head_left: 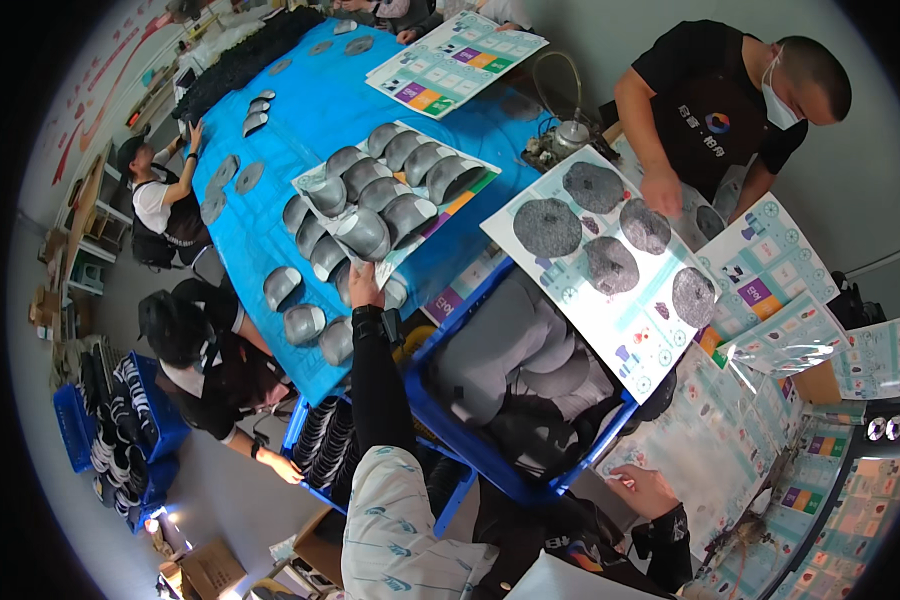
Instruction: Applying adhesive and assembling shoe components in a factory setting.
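Observation:
My left hand (367, 286) reaches forward over the blue-covered table and grips the near edge of a grey curved shell piece (362, 235), shaped like the front of a cap. Under and around it, many similar grey shell pieces (368, 180) with pale inner edges stand in rows on a printed board (478, 188). Down at the right, my right hand (646, 492) is closed, thumb and fingers drawn together over a printed sheet (715, 425). A small whitish bit shows at its fingertips, too small to name.
Between my arms sits a blue crate (523, 490) full of grey pieces. A board with round dark fuzzy discs (548, 228) overlaps its right side. One co-worker (715, 110) works at the right, another (205, 350) bends beside a crate of black curved pieces (325, 450) at the left.

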A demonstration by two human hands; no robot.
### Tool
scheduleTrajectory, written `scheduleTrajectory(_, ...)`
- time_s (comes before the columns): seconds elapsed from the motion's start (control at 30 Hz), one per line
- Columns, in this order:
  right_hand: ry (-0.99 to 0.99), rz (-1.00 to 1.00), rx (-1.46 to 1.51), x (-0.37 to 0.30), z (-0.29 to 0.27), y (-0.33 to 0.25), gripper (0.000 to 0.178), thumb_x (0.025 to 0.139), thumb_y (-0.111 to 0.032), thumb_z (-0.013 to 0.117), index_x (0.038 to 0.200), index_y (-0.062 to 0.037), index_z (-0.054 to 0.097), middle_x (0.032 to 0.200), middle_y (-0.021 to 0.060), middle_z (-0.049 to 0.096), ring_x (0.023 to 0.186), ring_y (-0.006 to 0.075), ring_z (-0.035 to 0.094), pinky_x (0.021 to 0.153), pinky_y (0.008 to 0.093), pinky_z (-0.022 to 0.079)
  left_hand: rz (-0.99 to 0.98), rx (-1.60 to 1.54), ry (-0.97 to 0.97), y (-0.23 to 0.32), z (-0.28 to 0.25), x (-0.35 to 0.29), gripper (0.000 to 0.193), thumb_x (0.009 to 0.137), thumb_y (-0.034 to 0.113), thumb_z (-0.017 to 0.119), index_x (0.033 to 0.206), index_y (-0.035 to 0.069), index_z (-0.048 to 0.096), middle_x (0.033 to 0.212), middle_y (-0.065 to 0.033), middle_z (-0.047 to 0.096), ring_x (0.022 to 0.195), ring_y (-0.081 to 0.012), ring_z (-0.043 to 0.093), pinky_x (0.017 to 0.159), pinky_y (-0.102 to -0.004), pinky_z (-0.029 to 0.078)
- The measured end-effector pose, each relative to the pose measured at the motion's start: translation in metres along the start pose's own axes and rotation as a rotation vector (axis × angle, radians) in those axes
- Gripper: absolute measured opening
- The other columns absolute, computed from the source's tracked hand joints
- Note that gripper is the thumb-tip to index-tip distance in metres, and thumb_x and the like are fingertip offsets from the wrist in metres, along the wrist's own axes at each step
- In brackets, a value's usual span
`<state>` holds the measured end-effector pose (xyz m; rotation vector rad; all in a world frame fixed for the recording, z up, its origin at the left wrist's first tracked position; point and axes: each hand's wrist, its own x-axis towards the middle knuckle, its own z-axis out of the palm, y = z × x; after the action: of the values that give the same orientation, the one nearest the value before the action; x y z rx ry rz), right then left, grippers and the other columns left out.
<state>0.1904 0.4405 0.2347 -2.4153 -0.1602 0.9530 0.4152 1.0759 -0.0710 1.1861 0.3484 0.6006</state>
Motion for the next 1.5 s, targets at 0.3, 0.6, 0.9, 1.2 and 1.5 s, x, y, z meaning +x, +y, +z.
scheduleTrajectory(0.3,-0.001,0.103,-0.002,0.032,0.001,-0.016,0.033,0.092,-0.036,0.069,0.115,-0.0110,0.072,0.089,0.0108,0.075,0.081,0.0231,0.074,0.076,0.0343,0.058,-0.166,-0.170,0.063,-0.070,0.005,0.090,0.022,0.102,0.014,0.055,0.123,0.008,0.054,0.113,-0.0065,0.068,0.097,-0.0206,0.068,0.075,-0.0418,0.056)
scheduleTrajectory(0.6,-0.023,0.085,0.040,0.043,-0.009,-0.021,0.038,0.095,-0.039,0.066,0.115,-0.0078,0.070,0.091,0.0136,0.075,0.083,0.0267,0.074,0.076,0.0370,0.058,-0.089,1.121,0.282,0.004,0.015,0.172,0.059,0.093,0.057,0.057,0.094,-0.001,0.068,0.099,-0.0242,0.070,0.098,-0.0389,0.067,0.084,-0.0508,0.051)
scheduleTrajectory(0.9,0.049,-0.028,0.022,0.038,-0.014,-0.042,0.032,0.093,-0.033,0.067,0.110,-0.0055,0.070,0.090,0.0141,0.074,0.081,0.0298,0.073,0.073,0.0384,0.057,-0.234,-0.384,-0.095,0.172,0.224,0.098,0.021,0.100,0.015,0.059,0.118,0.005,0.061,0.103,-0.0059,0.072,0.091,-0.0170,0.070,0.073,-0.0325,0.059)
scheduleTrajectory(1.2,0.066,-0.119,0.061,-0.020,-0.009,0.007,0.032,0.093,-0.031,0.068,0.111,-0.0042,0.069,0.088,0.0159,0.073,0.081,0.0284,0.073,0.072,0.0376,0.056,-0.222,-0.456,-0.055,0.191,0.208,-0.123,0.023,0.102,0.007,0.054,0.125,0.004,0.057,0.112,-0.0063,0.069,0.093,-0.0170,0.070,0.069,-0.0299,0.059)
scheduleTrajectory(1.5,-0.106,-0.475,0.818,-0.007,-0.001,0.075,0.052,0.101,-0.042,0.059,0.130,0.0007,0.057,0.117,0.0103,0.068,0.108,0.0176,0.065,0.088,0.0320,0.052,-0.119,-0.419,0.033,0.236,0.166,-0.403,0.035,0.104,0.005,0.050,0.139,0.002,0.049,0.133,-0.0085,0.062,0.117,-0.0191,0.062,0.103,-0.0361,0.051)
